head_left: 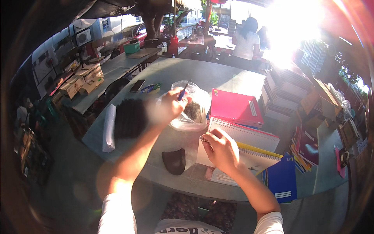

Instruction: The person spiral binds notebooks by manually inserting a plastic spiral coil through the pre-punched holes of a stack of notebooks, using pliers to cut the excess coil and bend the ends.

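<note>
My left hand (168,108) is closed round a slim blue-handled tool (182,93) with a thin dark tip pointing up; its exact kind is unclear. Just beyond that hand, a clear plastic bag (183,124) holds dark, ridged coil-like pieces (193,110). My right hand (223,151) pinches the left end of a spiral notebook's binding. This spiral notebook (255,159) lies with white pages up and a yellow edge along its coil. Behind it is another white-paged notebook (249,134) with a red edge. Red notebooks (235,107) are stacked farther back.
A dark brown curved piece (174,161) lies near the table's front. Black bundled pieces (131,117), a white roll (109,128), a phone (137,85) and green-handled scissors (157,86) are leftward. Blue notebooks (281,179) and tall notebook stacks (278,93) stand right. Someone (247,41) stands beyond.
</note>
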{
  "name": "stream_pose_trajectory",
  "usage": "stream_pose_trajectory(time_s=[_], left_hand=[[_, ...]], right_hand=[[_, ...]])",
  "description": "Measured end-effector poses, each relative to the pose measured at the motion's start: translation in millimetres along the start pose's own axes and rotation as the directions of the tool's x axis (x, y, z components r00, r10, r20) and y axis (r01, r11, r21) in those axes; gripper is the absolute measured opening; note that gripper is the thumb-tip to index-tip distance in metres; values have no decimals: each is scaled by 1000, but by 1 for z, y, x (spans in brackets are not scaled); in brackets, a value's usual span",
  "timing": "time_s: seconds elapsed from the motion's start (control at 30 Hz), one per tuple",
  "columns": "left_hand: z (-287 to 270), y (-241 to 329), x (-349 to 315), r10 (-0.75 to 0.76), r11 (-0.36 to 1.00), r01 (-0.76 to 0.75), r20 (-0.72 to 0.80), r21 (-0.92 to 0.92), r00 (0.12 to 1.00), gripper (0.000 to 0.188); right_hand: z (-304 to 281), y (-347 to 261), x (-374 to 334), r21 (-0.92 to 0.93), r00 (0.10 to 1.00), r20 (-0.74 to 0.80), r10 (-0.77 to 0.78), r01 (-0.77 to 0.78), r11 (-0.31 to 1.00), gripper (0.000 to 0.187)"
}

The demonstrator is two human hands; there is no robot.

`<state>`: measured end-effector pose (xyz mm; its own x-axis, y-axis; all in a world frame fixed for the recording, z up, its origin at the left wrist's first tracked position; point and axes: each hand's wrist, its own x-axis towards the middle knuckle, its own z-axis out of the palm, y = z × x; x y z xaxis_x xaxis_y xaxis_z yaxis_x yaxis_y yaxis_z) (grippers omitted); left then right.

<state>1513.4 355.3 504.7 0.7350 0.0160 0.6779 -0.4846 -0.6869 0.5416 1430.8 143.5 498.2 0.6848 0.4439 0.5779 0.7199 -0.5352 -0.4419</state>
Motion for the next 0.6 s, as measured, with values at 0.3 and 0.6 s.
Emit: stream_pose_trajectory(time_s=[0.3, 0.6], left_hand=[[-30, 72, -79, -282, 746, 652, 820, -139, 498, 22], [-31, 46, -83, -106, 245, 943, 961, -223, 255, 32]], right_hand=[[-9, 11, 12, -86, 990, 129, 64, -53, 995, 12], [-4, 3, 12, -79, 984, 152, 98, -87, 993, 13]])
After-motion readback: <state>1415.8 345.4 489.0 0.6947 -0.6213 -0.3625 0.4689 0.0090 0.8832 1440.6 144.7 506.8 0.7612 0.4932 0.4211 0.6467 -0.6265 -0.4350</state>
